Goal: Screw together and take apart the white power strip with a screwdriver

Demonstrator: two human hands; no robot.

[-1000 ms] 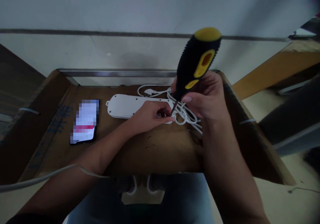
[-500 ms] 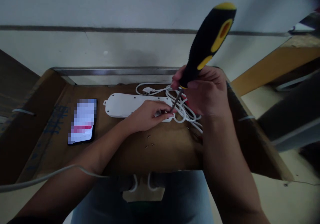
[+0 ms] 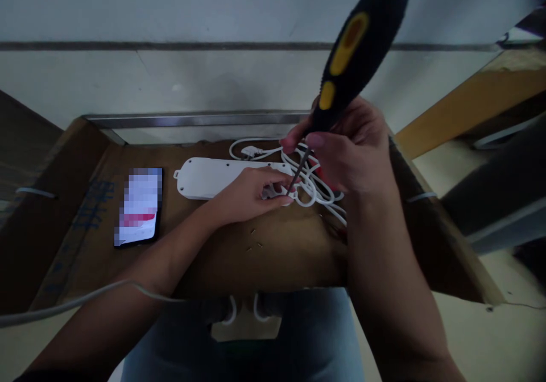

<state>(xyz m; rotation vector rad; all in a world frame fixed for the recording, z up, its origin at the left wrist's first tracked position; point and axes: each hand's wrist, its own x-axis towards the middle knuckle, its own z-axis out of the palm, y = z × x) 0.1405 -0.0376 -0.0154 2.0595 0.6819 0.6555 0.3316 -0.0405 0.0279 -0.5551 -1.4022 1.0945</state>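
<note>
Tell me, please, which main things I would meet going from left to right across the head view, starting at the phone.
Phone, white power strip, right hand, orange-brown plank.

The right hand point(image 3: 354, 152) grips the black-and-yellow screwdriver point(image 3: 364, 49), its shaft slanting down and left to the right end of the white power strip point(image 3: 209, 177), where the left hand point(image 3: 245, 194) rests with thumb and fingers around the tip. On the cardboard tray point(image 3: 294, 251), a white cable point(image 3: 306, 205) lies looped at right, its plug point(image 3: 251, 152) beyond the strip's far edge. A phone point(image 3: 139, 206) lies at left, and three small screws point(image 3: 260, 244) lie nearer than the strip.
</note>
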